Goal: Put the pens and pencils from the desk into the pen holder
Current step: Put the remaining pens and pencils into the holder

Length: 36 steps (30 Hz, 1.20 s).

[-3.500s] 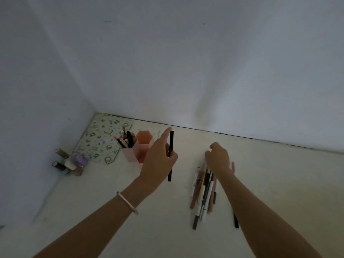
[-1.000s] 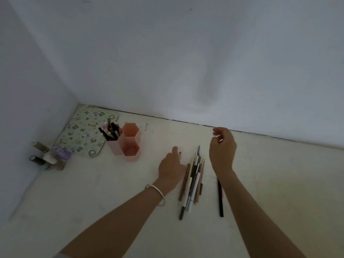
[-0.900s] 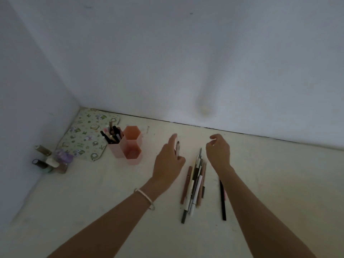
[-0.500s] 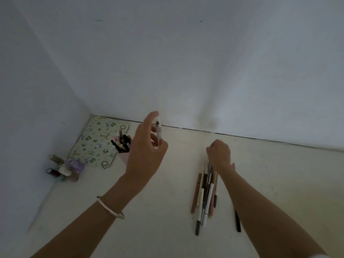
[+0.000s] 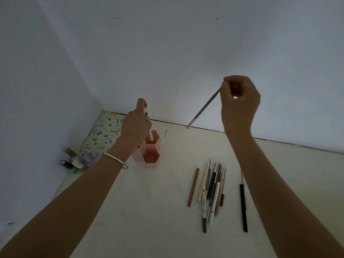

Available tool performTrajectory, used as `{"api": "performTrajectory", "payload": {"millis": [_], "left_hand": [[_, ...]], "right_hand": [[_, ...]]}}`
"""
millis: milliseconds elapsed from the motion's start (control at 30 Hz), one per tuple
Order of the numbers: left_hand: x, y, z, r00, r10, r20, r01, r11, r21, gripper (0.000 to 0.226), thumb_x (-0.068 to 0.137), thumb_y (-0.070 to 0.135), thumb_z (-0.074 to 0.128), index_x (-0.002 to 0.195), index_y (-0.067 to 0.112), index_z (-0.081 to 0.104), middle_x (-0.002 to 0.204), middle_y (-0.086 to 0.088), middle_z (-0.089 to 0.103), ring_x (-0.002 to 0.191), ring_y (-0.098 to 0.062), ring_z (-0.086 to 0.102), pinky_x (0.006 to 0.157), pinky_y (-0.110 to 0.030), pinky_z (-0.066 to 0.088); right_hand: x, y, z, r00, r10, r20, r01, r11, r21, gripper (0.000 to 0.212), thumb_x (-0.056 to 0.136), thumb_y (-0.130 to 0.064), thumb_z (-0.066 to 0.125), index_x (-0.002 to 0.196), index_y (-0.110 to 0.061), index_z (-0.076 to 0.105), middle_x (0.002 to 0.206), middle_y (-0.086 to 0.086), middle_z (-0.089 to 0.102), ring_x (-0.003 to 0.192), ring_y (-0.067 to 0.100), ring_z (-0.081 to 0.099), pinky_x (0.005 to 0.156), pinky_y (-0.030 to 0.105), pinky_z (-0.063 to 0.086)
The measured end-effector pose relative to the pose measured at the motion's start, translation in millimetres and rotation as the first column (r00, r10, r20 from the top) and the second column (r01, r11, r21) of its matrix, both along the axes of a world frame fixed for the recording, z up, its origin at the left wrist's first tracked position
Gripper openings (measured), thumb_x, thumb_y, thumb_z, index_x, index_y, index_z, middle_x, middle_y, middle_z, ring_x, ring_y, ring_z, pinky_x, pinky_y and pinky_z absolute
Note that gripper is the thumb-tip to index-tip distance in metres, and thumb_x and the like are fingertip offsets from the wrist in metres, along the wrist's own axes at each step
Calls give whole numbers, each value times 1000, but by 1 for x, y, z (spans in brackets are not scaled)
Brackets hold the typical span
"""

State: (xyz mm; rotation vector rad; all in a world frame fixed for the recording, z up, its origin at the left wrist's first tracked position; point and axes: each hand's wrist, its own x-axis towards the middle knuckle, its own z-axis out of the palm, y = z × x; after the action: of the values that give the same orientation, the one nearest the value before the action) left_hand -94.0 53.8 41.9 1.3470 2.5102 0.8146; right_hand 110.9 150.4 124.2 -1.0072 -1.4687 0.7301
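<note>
**Two pens in hand, about a dozen left on the desk**

Desk (image 5: 149, 211): pale, flat surface set into a wall corner; bears all items below.

Patterned mat (image 5: 104, 133): lies flat in the far left corner, behind the holder.

Pen holder (image 5: 151, 155): pink and orange hexagonal cells, upright, just right of the mat. Near cell appears empty; the far cell is receiving a pen.

Loose pens and pencils (image 5: 211, 190): a close bundle lying side by side, well right of the holder. One brown pen (image 5: 193, 187) lies just left of the bundle; one black pen (image 5: 243, 207) lies apart on the right, partly behind the forearm. Judged light, stiff and smooth; prone to roll. Best pinched mid-barrel or near the upper end, fed in upright.

Left hand (image 5: 135, 129): wrist bangle; fingers closed on a white pen (image 5: 149, 133), held near vertical, lower end entering the far cell.

Right hand (image 5: 240, 103): raised well above the desk, fingertips pinched on the upper end of a grey pencil (image 5: 203, 108), which slants down and left, pink tip lowest.

Small bottles (image 5: 71, 161): clustered at the left wall.
</note>
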Motion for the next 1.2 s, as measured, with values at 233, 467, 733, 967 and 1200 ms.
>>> {"api": "performTrajectory", "payload": {"millis": [233,467,733,967,1200], "left_hand": [[-11,-5,7,998,59,10,-55,975,-215,34,86,14,60,119,16,56,106,-4,65,100,-24,60,91,-41,49],[-14,-27,36,985,104,139,-111,993,45,46,86,9,59,130,19,49,108,-2,63,95,-20,62,84,-38,53],[71,-23,16,990,-115,80,109,991,77,14,83,14,59,92,24,55,82,8,63,73,-11,61,67,-21,49],[158,-17,-86,951,-280,132,309,854,-419,15,89,23,57,98,12,59,99,-5,66,90,-23,65,68,-26,45],[176,-22,-111,956,-271,111,293,887,-358,29,93,18,55,120,10,46,107,-8,64,93,-24,66,78,-31,54]], "right_hand": [[-43,-34,-58,987,135,91,-131,990,-55,11,88,-6,63,95,-10,69,83,-2,67,72,6,58,71,11,46],[-82,-55,-105,875,313,370,-309,948,-72,15,93,-10,60,104,-9,71,98,0,70,90,13,58,83,27,49],[-40,-23,-81,944,186,274,-167,982,-93,37,85,2,53,115,-15,67,90,-3,69,73,6,59,72,18,47],[37,8,-70,967,36,251,16,979,-201,26,85,0,50,97,-13,70,84,-3,70,60,-1,53,60,6,39],[88,4,-96,942,30,334,69,958,-278,23,87,-4,54,88,-20,70,80,-8,69,57,-4,54,56,4,39]]}}
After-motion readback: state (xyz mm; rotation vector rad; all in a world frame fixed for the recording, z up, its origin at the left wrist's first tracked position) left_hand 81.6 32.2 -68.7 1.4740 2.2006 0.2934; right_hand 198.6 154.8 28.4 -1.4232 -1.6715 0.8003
